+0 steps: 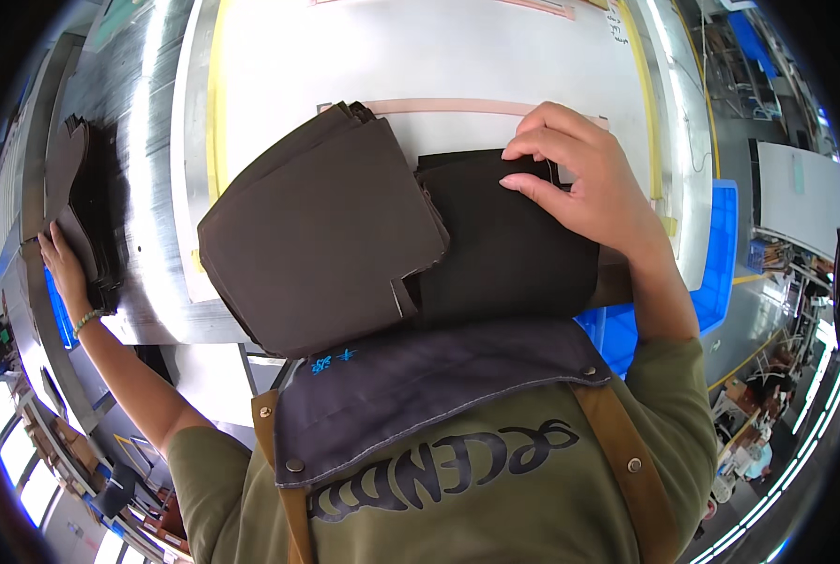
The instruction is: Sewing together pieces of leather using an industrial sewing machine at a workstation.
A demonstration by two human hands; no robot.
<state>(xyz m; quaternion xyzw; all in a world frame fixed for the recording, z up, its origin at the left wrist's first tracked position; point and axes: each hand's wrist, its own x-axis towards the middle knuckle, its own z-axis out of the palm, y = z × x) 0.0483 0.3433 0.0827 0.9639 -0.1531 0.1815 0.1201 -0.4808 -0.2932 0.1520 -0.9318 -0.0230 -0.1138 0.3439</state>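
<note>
My left hand [63, 268] reaches out to the far left, with its fingers laid along the outer edge of a stack of curved dark brown pieces [80, 188]. A beaded bracelet [86, 322] circles that wrist. My right hand [584, 179] hovers over the far right corner of a black stack of flat sheets [505, 235]. Its fingers are bent, and a gap shows between thumb and fingertips with nothing visible in it. Beside it, a larger stack of dark brown flat pieces [317, 226] overlaps the black stack's left edge; its sheets are slightly fanned.
Under the stacks lies a white board [279, 66] with yellow tape [217, 113] along its sides and a pinkish strip [448, 105] across it. A metal table surface [157, 216] extends left. A blue crate [721, 254] stands at the right. My dark apron [439, 385] touches the near edge.
</note>
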